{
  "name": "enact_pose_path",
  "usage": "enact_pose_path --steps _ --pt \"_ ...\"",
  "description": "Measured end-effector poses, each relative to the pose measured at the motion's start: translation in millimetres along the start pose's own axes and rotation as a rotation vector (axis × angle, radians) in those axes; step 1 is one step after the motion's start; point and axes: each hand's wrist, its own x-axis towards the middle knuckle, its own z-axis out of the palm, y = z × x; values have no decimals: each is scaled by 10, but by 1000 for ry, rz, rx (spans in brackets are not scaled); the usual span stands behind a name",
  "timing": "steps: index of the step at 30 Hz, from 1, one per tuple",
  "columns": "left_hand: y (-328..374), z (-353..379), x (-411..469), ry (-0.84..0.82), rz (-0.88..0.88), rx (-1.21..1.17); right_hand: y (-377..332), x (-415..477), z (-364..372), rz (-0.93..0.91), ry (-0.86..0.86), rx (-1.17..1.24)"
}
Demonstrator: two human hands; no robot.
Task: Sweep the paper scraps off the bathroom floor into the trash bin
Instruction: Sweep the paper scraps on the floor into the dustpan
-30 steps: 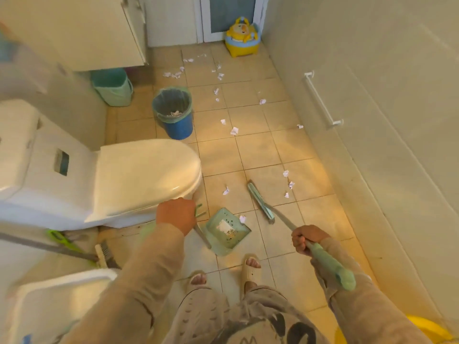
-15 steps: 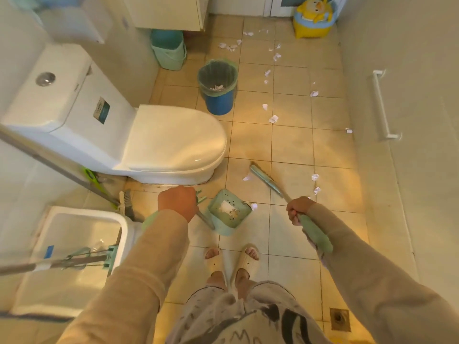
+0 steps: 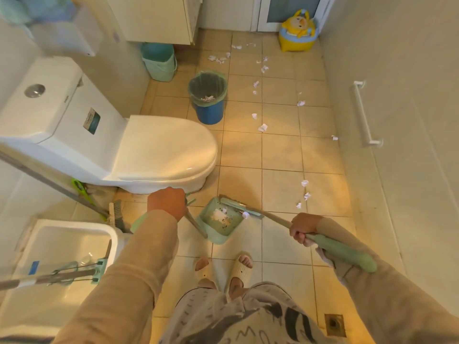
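We are standing by the toilet [image 3: 149,150] and working the nearest paper scraps into the dustpan [image 3: 219,220], which is sitting on the tiled floor [image 3: 280,150] just ahead of our slippered feet. Our left hand [image 3: 167,202] is closed around the top of the dustpan's upright handle, fingers wrapped tight, and our right hand [image 3: 303,227] is clamped on the broom handle [image 3: 340,252], fingers curled under it. The broom head [image 3: 239,207] is lying across the pan's open mouth, touching its rim, with one scrap [image 3: 245,215] right at the lip and a few white pieces already resting inside the pan. We are judging this as the middle of a gather-and-scoop step: only the closest litter is being dealt with. Three more scraps [image 3: 305,192] are lying to the right of the pan, and many others [image 3: 260,95] are scattered further up the floor toward the door and the yellow child's potty [image 3: 298,33]. The blue trash bin [image 3: 208,100], lined with a green bag and already holding some paper, is standing well apart from the pan, beyond the toilet bowl. Next, we are thinking the broom needs to reach right for that small cluster and draw it to the pan before anything is carried to the bin.
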Motion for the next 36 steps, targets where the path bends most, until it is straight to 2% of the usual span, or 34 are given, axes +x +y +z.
enact_pose_path --steps 6,14,19,27,31,36 --pt "-76 -88 104 -11 61 10 95 -22 223 -6 62 148" --pt "-159 -101 60 69 329 242 -42 74 686 34 119 510" --pt "-249 20 57 59 334 212 -75 60 1046 72 26 663" --pt "-215 -108 154 77 378 201 228 -228 1114 -4 -120 1100" --pt "-197 -150 177 116 424 204 255 -272 1319 -5 -77 1124" --pt "-103 -208 221 172 505 225 289 -291 1437 -18 79 1146"
